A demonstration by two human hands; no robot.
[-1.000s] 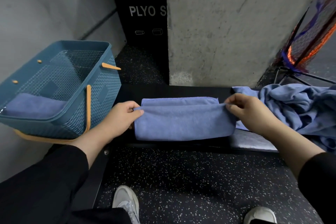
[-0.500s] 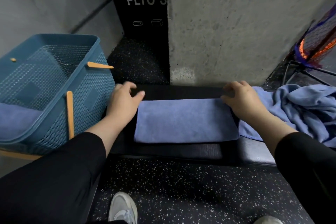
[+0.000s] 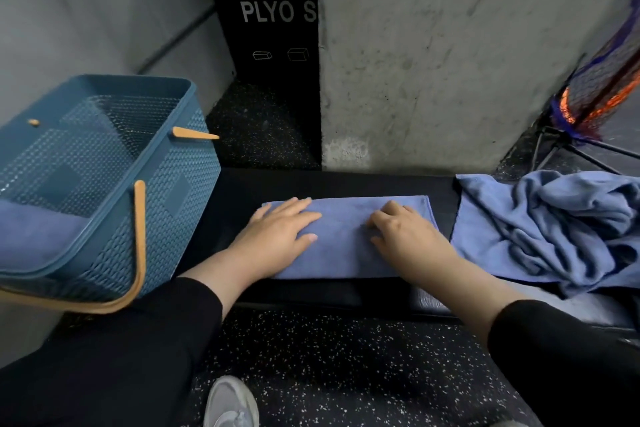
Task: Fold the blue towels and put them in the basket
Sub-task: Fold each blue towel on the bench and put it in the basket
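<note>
Your left hand (image 3: 277, 239) lies flat on the folded blue towel (image 3: 346, 236), fingers straight and spread, pressing its left half. Your right hand (image 3: 403, 236) rests on the right half, fingers bent at the knuckles with the tips on the cloth; no fold pinched that can be seen. The towel sits as a rectangle on the black padded bench (image 3: 242, 191), between the two hands. Heap of unfolded blue towels (image 3: 554, 229) on the bench to the right, just beside it. Teal basket (image 3: 166, 204) with tan handles stands at the bench's left end, one folded towel in the basket (image 3: 38, 236). Grey shoe (image 3: 230, 404) below on speckled floor.
</note>
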